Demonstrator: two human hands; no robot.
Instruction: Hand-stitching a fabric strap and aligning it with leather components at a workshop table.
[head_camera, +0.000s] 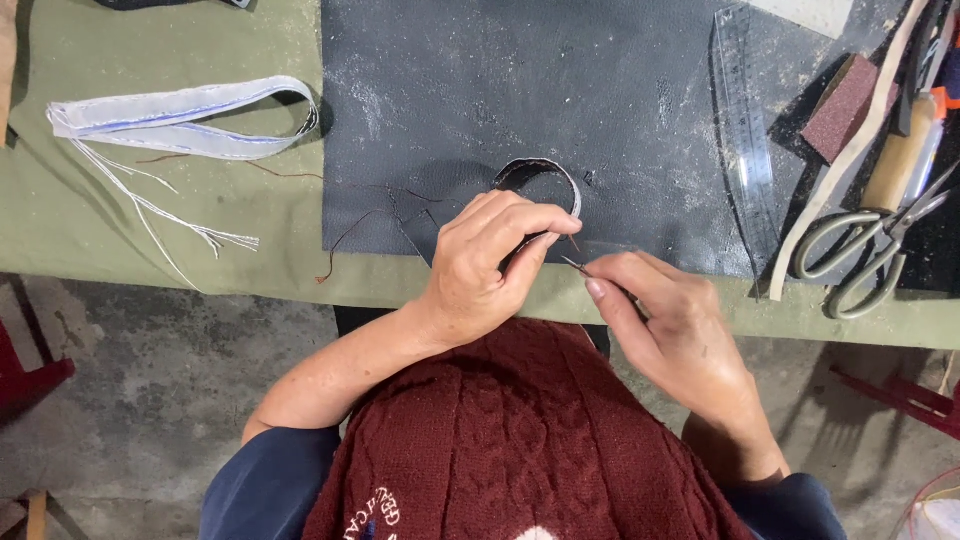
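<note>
Leather strip (545, 180), curled into a loop, lies at the near edge of the bench (150, 240), on the dark leather sheet (520, 90). Left hand (485, 265) has its grip closed on the loop's near end; right hand (670, 320) pinches a needle (574, 264), tip aimed left at the strip. This looks like hand stitching, and the next stitch calls for a steady push through the edge. The strip arcs away toward the far edge, with no straight long axis
</note>
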